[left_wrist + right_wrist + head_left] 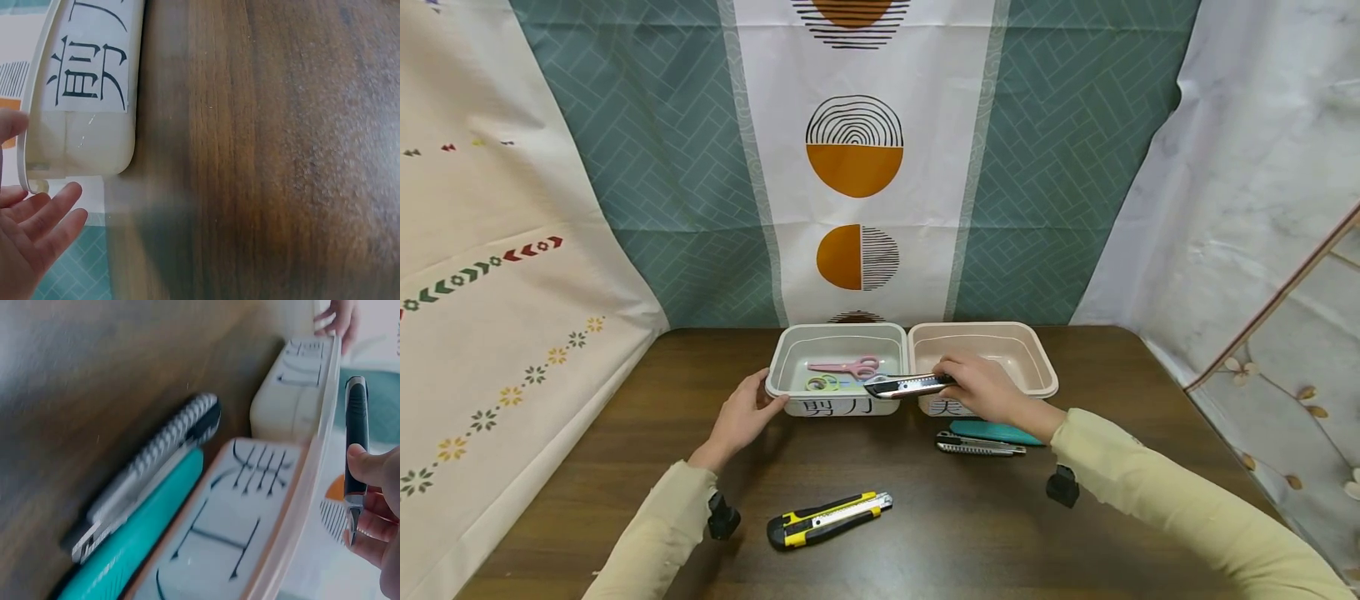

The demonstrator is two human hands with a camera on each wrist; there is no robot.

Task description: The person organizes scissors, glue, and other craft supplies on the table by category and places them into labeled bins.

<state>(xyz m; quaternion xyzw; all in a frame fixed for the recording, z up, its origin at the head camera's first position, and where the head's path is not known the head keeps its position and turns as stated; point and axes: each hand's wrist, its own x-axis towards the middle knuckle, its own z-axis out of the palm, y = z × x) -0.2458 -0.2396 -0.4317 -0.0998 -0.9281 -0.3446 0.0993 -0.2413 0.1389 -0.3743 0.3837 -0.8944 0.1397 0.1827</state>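
Observation:
My right hand (981, 385) pinches a black and silver box cutter (910, 385) above the front rims, where the two bins meet. In the right wrist view this box cutter (357, 437) stands between thumb and fingers. The left hand (739, 417) holds the front left corner of the pale grey bin (785, 350), thumb at the front rim (25, 140) and fingers by the side. Pink scissors (853, 367) and green-yellow scissors (823, 382) lie inside that bin. Beside it stands a beige bin (1041, 362), partly covered by my right hand.
A yellow and black box cutter (829, 520) lies on the wooden table (925, 550) near me. Before the beige bin lie a silver and black box cutter (977, 445) and a teal tool (997, 432). Labels with characters (87, 69) mark the bins' fronts. Patterned cloth (865, 275) hangs behind.

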